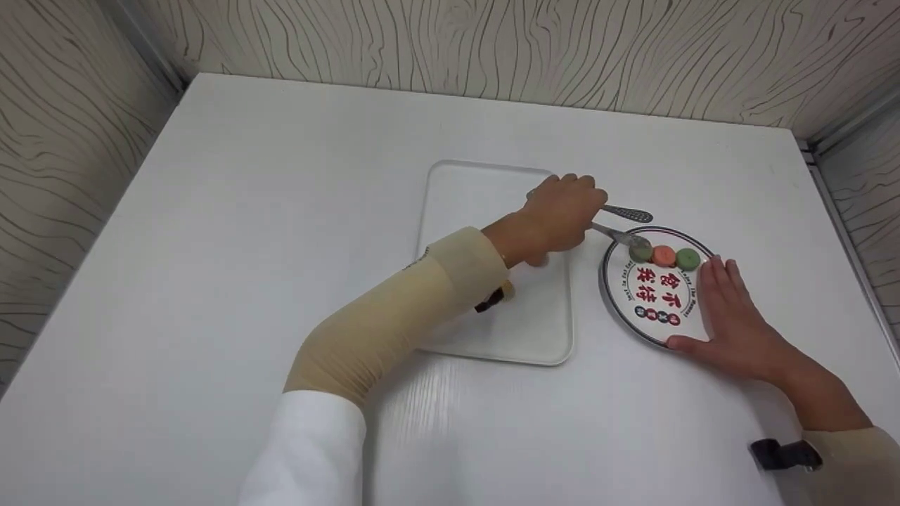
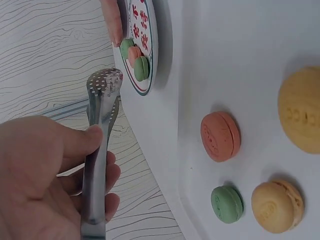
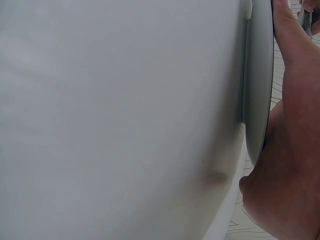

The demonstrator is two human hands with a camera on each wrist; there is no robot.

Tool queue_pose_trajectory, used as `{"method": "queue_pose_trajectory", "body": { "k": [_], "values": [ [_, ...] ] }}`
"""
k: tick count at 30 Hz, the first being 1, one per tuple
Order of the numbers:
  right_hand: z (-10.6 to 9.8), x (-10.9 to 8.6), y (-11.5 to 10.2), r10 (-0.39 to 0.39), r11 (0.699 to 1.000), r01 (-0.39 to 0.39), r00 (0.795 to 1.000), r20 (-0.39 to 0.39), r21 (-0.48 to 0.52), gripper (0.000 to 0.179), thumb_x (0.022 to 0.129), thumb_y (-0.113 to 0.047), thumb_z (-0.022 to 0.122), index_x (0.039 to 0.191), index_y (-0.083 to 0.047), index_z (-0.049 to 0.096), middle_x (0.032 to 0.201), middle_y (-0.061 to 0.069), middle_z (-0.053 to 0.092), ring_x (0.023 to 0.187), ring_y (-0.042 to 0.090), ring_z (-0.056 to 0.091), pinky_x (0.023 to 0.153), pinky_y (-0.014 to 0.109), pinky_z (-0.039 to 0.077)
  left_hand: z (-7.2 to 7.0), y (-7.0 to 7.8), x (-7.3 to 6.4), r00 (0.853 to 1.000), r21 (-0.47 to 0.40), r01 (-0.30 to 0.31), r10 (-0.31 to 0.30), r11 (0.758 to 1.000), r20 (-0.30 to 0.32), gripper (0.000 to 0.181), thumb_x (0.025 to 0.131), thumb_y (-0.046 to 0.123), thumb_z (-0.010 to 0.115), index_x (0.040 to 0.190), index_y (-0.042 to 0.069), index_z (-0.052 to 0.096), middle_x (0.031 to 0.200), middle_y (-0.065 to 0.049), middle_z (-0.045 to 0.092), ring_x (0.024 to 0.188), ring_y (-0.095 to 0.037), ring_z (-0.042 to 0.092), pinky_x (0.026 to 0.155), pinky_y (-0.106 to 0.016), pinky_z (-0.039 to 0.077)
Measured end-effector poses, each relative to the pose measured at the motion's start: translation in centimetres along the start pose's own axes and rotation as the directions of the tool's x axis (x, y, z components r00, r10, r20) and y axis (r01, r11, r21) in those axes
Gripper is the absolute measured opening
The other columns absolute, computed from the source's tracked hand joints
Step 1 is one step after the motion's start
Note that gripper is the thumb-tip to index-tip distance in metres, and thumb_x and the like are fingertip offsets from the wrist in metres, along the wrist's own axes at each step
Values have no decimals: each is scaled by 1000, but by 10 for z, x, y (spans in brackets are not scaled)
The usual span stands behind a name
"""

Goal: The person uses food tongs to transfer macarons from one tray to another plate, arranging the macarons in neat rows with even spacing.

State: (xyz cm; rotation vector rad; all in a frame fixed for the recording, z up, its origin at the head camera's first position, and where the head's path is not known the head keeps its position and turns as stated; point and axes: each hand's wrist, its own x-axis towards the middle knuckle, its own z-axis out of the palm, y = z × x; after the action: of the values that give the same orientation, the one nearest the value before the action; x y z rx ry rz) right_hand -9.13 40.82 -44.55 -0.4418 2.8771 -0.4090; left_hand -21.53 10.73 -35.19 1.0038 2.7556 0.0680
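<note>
My left hand [image 1: 559, 211] grips metal tongs [image 2: 97, 165] with perforated ends, thumb on one side and fingers on the other. In the head view the two tong ends stand apart, one over the left green macaron [image 1: 640, 250] on a round white plate [image 1: 692, 309] with red characters. Beside it on the plate lie an orange-pink macaron [image 1: 663, 256] and another green macaron [image 1: 688, 259]. My right hand [image 1: 745, 337] rests at the plate's right rim, fingers extended and thumb spread along the near edge; the right wrist view shows it against the rim [image 3: 260, 85].
Left of the plate lies a white rectangular tray [image 1: 520, 351], partly hidden by the left arm. On it are a red-orange macaron [image 2: 220, 136], a green macaron [image 2: 227, 204], a beige macaron [image 2: 276, 206] and a yellow-orange one [image 2: 302, 110]. Patterned panels [image 1: 457, 46] border the white table [image 1: 246, 211].
</note>
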Motion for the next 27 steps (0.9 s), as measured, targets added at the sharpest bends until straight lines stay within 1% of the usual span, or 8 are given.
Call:
{"method": "queue_pose_trajectory", "body": {
  "k": [2, 5, 9, 12, 17, 22, 24, 27],
  "values": [
    [0, 0, 0, -4, 1000, 4, 1000, -1, 2, 122, 88, -51, 73, 155, 14, -6, 163, 35, -10, 151, 42, -22, 116, 25, -20, -2, -4, -1, 1000, -27, 10, -10, 1000, 1, 40, 103, 25, 62, 142, 21, 57, 132, 3, 59, 116, -13, 52, 101, -27, 43],
    [-1, 0, 0, -6, 1000, 6, 1000, -4, 11, 122, 89, -51, 73, 155, 13, -7, 163, 35, -10, 151, 42, -22, 116, 25, -20, -3, -10, -3, 1000, -57, 21, -21, 998, -13, 41, 102, 24, 64, 142, 20, 57, 130, 3, 60, 112, -14, 52, 99, -27, 43],
    [-1, -1, -1, 5, 1000, -5, 1000, -4, 22, 122, 88, -51, 73, 156, 12, -7, 163, 34, -11, 151, 41, -22, 116, 27, -19, -5, -17, -7, 998, -99, 32, -36, 995, -42, 42, 102, 22, 65, 143, 20, 59, 132, 2, 61, 114, -14, 54, 103, -28, 43],
    [0, -1, -1, 18, 1000, -18, 1000, 7, 24, 123, 88, -52, 72, 156, 11, -8, 163, 33, -13, 151, 40, -24, 117, 31, -19, -6, -20, -9, 998, -127, 35, -42, 991, -53, 43, 101, 22, 65, 144, 20, 58, 134, 1, 61, 116, -14, 55, 106, -29, 43],
    [0, -1, -2, 29, 999, -30, 999, 19, 19, 123, 89, -54, 72, 156, 10, -9, 164, 32, -13, 150, 39, -25, 118, 35, -18, -8, -24, -13, 998, -130, 25, -33, 991, -60, 44, 102, 22, 65, 145, 19, 57, 136, 1, 60, 120, -15, 56, 108, -29, 42],
    [0, 0, -1, 31, 999, -31, 999, 13, 26, 123, 89, -53, 72, 156, 10, -9, 164, 32, -13, 150, 39, -25, 120, 40, -15, -7, -30, -16, 996, -136, 16, -27, 991, -79, 45, 101, 21, 65, 145, 18, 56, 137, 1, 60, 121, -15, 55, 108, -29, 42],
    [0, 0, 0, 27, 999, -27, 1000, 7, 30, 123, 88, -53, 73, 156, 10, -8, 164, 32, -13, 151, 40, -24, 120, 39, -15, -6, -33, -17, 996, -144, 12, -25, 989, -90, 45, 101, 21, 66, 145, 17, 57, 136, 1, 61, 121, -15, 56, 107, -29, 43],
    [0, 0, 1, 11, 1000, -11, 1000, 1, 26, 123, 88, -52, 74, 156, 11, -8, 164, 33, -13, 151, 41, -23, 119, 34, -17, -5, -37, -19, 994, -160, 5, -22, 987, -104, 44, 100, 20, 67, 143, 16, 59, 135, 0, 62, 119, -16, 57, 106, -29, 44]
  ]
}}
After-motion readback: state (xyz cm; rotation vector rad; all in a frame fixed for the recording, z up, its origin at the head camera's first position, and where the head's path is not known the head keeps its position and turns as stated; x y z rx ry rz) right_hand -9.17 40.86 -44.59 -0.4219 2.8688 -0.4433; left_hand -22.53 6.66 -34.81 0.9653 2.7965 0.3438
